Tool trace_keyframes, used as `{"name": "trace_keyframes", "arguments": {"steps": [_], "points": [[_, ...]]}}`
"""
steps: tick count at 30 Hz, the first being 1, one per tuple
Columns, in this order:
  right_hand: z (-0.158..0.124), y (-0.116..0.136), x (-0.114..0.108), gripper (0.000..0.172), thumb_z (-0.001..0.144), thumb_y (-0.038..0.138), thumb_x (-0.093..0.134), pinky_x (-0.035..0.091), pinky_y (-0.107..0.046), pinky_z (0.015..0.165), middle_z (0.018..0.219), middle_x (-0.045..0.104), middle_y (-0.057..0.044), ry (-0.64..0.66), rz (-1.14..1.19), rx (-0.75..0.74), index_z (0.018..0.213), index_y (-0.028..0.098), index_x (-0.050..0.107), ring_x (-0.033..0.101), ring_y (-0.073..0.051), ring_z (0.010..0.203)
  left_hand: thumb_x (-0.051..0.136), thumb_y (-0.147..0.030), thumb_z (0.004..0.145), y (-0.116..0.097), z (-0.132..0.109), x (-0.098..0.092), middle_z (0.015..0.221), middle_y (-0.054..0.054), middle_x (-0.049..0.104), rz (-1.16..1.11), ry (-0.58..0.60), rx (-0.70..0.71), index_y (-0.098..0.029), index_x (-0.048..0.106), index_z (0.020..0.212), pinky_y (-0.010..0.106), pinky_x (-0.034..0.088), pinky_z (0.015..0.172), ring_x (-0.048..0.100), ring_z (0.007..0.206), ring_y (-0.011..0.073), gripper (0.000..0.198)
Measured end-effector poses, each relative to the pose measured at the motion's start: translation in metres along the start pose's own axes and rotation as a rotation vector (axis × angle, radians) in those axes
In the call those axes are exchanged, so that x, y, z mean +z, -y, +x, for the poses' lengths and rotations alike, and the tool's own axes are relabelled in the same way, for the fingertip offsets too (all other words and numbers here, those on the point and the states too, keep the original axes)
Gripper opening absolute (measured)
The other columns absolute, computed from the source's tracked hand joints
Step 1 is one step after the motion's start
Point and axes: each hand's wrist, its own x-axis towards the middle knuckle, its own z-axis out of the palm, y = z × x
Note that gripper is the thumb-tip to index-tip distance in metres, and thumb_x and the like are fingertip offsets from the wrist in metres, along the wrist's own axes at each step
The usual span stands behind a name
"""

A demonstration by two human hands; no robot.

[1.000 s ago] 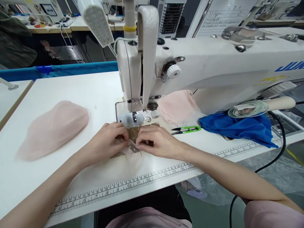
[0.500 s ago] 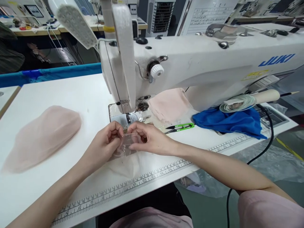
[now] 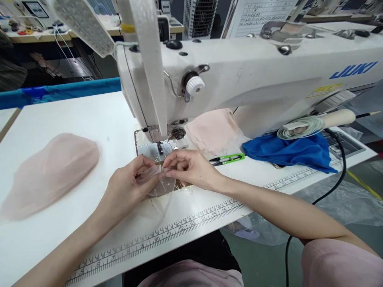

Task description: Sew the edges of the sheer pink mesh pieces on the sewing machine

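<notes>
Both hands pinch one piece of thin, sheer pale fabric (image 3: 163, 187) just in front of the sewing machine's needle area. My left hand (image 3: 128, 181) is closed on its left part, with some cloth gathered under the thumb. My right hand (image 3: 194, 169) grips the upper edge between thumb and fingertips, close against the left fingertips. A loose end of the fabric trails down toward the ruler strip. Directly behind the fingers are the presser foot (image 3: 160, 148) and the metal needle plate (image 3: 146, 149) of the white sewing machine (image 3: 239, 75).
A pale pink fabric piece (image 3: 56, 171) lies on the left of the white table (image 3: 116, 247). Right of the needle are folded pink cloth (image 3: 214, 129), green thread snips (image 3: 230, 158) and blue cloth (image 3: 290, 153). A coiled pale tape (image 3: 299, 128) rests on the blue cloth.
My hands have drawn closer together at the fabric's edge. The left hand now covers more of the cloth, and the fabric has been turned and gathered. The camera view has shifted slightly.
</notes>
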Motion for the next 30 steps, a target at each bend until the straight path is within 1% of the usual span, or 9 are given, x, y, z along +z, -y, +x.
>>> {"name": "trace_keyframes", "arguments": {"steps": [2,4,7,9,14,17,20,26,30], "points": [[-0.001,0.0,0.001,0.012,0.078,0.02,0.07,0.042,-0.018,0.037,0.078,0.066,0.003,0.009,0.047,0.035,0.088,0.017,0.063,0.05,-0.002,0.038,0.06,-0.05,0.083,0.001,-0.001,0.003,0.053,-0.008,0.047,0.051,-0.044,0.034,-0.023,0.059,0.086,0.022,0.031,0.047,0.04,0.048,0.0096,0.027],[-0.003,0.0,0.001,0.011,0.08,0.021,0.069,0.046,-0.018,0.039,0.078,0.066,0.003,0.021,0.057,0.05,0.088,0.017,0.063,0.055,-0.004,0.04,0.059,-0.049,0.085,0.003,-0.002,0.004,0.049,-0.009,0.045,0.087,-0.073,0.078,-0.024,0.063,0.086,0.022,0.03,0.046,0.038,0.046,0.0088,0.025],[-0.003,0.001,0.001,0.007,0.081,0.019,0.068,0.055,-0.021,0.054,0.075,0.067,0.002,0.019,0.022,-0.002,0.085,0.017,0.064,0.065,-0.008,0.057,0.058,-0.044,0.088,0.005,-0.003,0.005,0.05,-0.009,0.053,0.079,-0.083,0.145,-0.027,0.07,0.095,0.021,0.033,0.045,0.041,0.043,0.0076,0.022],[-0.003,0.001,0.001,0.004,0.08,0.016,0.068,0.057,-0.022,0.062,0.074,0.067,0.002,-0.004,-0.032,-0.072,0.082,0.016,0.065,0.067,-0.009,0.066,0.058,-0.039,0.089,0.006,-0.003,0.006,0.054,-0.009,0.06,0.059,-0.085,0.194,-0.028,0.072,0.099,0.02,0.036,0.044,0.045,0.043,0.0068,0.021],[-0.004,0.002,0.003,0.004,0.081,0.017,0.069,0.055,-0.019,0.06,0.073,0.067,0.002,-0.07,-0.179,-0.178,0.08,0.016,0.065,0.064,-0.008,0.065,0.059,-0.03,0.089,0.005,-0.003,0.007,0.076,-0.007,0.075,0.059,-0.15,0.293,-0.03,0.074,0.094,0.018,0.043,0.047,0.058,0.05,0.0064,0.016],[-0.005,0.0,0.005,0.006,0.083,0.016,0.067,0.055,-0.019,0.061,0.077,0.069,0.002,-0.108,-0.293,-0.286,0.089,0.018,0.066,0.066,-0.008,0.069,0.059,-0.028,0.089,0.005,-0.004,0.007,0.076,-0.008,0.075,0.063,-0.204,0.322,-0.03,0.074,0.094,0.017,0.045,0.046,0.057,0.048,0.006,0.015],[-0.006,-0.002,0.005,0.01,0.086,0.018,0.064,0.055,-0.02,0.062,0.079,0.071,0.002,-0.102,-0.399,-0.363,0.097,0.019,0.065,0.066,-0.008,0.067,0.06,-0.03,0.09,0.006,-0.005,0.008,0.072,-0.007,0.073,0.072,-0.25,0.35,-0.029,0.073,0.093,0.018,0.046,0.046,0.055,0.046,0.0059,0.013],[-0.006,-0.006,0.003,0.012,0.089,0.019,0.061,0.054,-0.018,0.06,0.075,0.068,0.003,-0.095,-0.513,-0.444,0.101,0.018,0.063,0.063,-0.007,0.062,0.06,-0.027,0.092,0.01,-0.004,0.012,0.071,-0.006,0.071,0.156,-0.318,0.469,-0.025,0.069,0.091,0.018,0.045,0.048,0.059,0.051,0.0058,0.009],[-0.005,-0.007,0.003,0.013,0.09,0.018,0.06,0.052,-0.016,0.057,0.071,0.066,0.004,-0.076,-0.542,-0.483,0.103,0.016,0.061,0.059,-0.006,0.058,0.06,-0.026,0.092,0.012,-0.004,0.012,0.067,-0.005,0.068,0.205,-0.338,0.54,-0.021,0.067,0.091,0.018,0.044,0.047,0.058,0.05,0.0055,0.009]]}}
